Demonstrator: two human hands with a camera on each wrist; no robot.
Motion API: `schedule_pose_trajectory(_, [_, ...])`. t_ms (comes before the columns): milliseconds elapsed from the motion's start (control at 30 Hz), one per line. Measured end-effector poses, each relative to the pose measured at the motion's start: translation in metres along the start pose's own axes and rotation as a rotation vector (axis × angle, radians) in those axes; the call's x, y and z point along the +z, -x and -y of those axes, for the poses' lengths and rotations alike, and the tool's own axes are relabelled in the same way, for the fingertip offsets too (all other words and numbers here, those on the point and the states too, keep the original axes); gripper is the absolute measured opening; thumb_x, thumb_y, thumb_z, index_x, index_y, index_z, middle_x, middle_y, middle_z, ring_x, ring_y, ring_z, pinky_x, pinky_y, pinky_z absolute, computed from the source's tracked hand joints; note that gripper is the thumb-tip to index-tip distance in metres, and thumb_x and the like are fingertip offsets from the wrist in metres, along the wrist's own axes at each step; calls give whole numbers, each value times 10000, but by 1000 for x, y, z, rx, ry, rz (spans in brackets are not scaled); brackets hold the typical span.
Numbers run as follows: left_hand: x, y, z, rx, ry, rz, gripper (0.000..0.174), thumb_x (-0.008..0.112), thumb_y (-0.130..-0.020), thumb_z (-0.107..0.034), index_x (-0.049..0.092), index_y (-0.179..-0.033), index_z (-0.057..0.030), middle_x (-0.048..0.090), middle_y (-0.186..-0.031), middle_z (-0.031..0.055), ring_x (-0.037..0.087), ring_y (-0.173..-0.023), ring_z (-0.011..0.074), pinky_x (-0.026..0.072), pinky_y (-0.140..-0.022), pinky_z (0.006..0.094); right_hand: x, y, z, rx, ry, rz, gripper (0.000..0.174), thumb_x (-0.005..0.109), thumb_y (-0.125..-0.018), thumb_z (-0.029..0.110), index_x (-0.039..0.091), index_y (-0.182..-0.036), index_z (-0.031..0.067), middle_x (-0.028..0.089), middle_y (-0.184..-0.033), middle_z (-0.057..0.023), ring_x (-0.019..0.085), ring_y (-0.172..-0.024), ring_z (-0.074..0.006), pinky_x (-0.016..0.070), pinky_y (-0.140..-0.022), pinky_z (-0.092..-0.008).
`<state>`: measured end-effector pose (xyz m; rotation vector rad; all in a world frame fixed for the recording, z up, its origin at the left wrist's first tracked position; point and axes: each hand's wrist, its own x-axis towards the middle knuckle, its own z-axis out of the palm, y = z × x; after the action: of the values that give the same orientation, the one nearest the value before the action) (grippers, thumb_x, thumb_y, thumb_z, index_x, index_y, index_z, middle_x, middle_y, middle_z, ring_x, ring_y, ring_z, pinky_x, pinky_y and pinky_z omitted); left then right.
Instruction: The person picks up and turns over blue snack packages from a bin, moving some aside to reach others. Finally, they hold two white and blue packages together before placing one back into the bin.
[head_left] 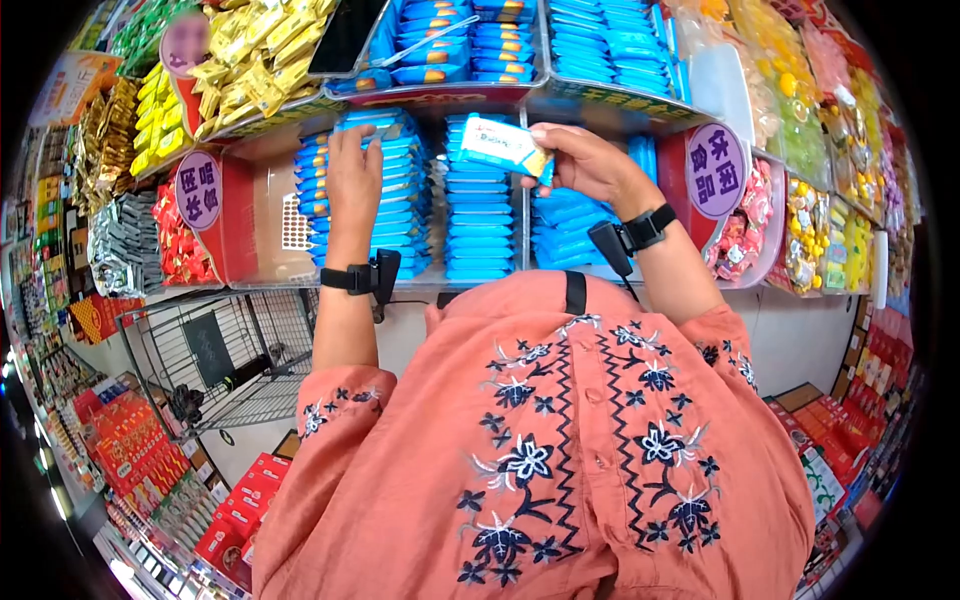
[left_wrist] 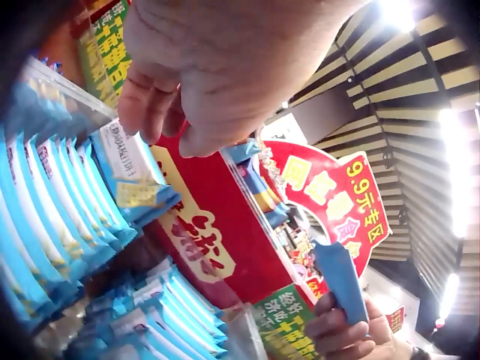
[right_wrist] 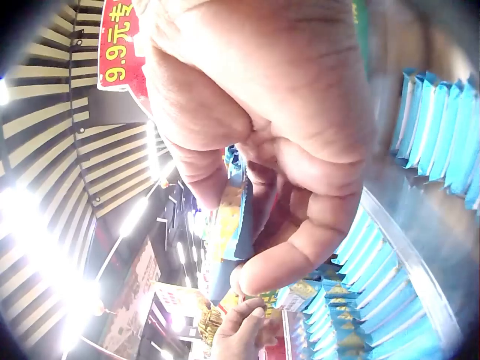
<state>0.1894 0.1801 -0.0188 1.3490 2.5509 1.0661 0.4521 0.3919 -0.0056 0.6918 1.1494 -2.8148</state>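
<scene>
My right hand (head_left: pixel 578 160) pinches a blue and white snack packet (head_left: pixel 503 146) in front of the shelf. The right wrist view shows that right hand (right_wrist: pixel 277 127) with its fingers curled round the packet (right_wrist: pixel 234 225). My left hand (head_left: pixel 355 170) lies on the left stack of blue packets (head_left: pixel 405 190), fingers stretched up to the top ones. In the left wrist view the left hand's fingertips (left_wrist: pixel 150 112) hover just over a packet (left_wrist: pixel 131 161) in the row. More stacks of blue packets (head_left: pixel 478 225) fill the middle of the shelf.
A wire shopping cart (head_left: pixel 225 360) stands at my lower left. Red divider signs (head_left: pixel 715 170) flank the shelf. Yellow packets (head_left: pixel 255 55) and candy bags (head_left: pixel 800 130) fill neighbouring shelves. Red boxes (head_left: pixel 240 520) sit low on the floor racks.
</scene>
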Motion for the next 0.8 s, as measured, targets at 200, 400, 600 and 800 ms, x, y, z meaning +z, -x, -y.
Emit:
schedule_pose_trajectory(200, [4, -6, 18, 74, -124, -43, 230, 634, -890, -53, 647, -1120, -60, 614, -1101, 158, 595, -1042, 376, 495, -877, 449, -3, 8, -4, 2, 16, -48, 316, 539, -1033, 292, 567, -1198, 24, 682, -1044, -126, 722, -875, -246, 583, -620, -326])
schedule_pose_trajectory(400, [11, -12, 34, 88, -248, -14, 301, 644, -885, -52, 626, -1186, -51, 591, -1166, 188, 579, -1084, 392, 486, -922, 455, -4, 7, -5, 11, 15, -48, 321, 540, -1030, 294, 569, -1195, 21, 686, -1033, -129, 723, -870, -246, 589, -625, -328])
schedule_pose_trajectory(600, [8, -16, 39, 112, -278, -7, 322, 700, -845, -68, 630, -1160, -58, 589, -1107, 174, 582, -1059, 379, 494, -906, 450, -3, 3, -10, 37, 23, -76, 359, 548, -1022, 308, 556, -1230, 16, 680, -1034, -119, 708, -849, -227, 589, -607, -329])
schedule_pose_trajectory(800, [4, -14, 37, 204, -348, -45, 331, 743, -764, -42, 647, -1077, -88, 602, -1095, 130, 587, -1004, 360, 500, -854, 447, -1, 2, -12, 42, 15, -73, 346, 546, -1022, 308, 557, -1220, 24, 678, -1038, -114, 709, -859, -228, 589, -613, -330])
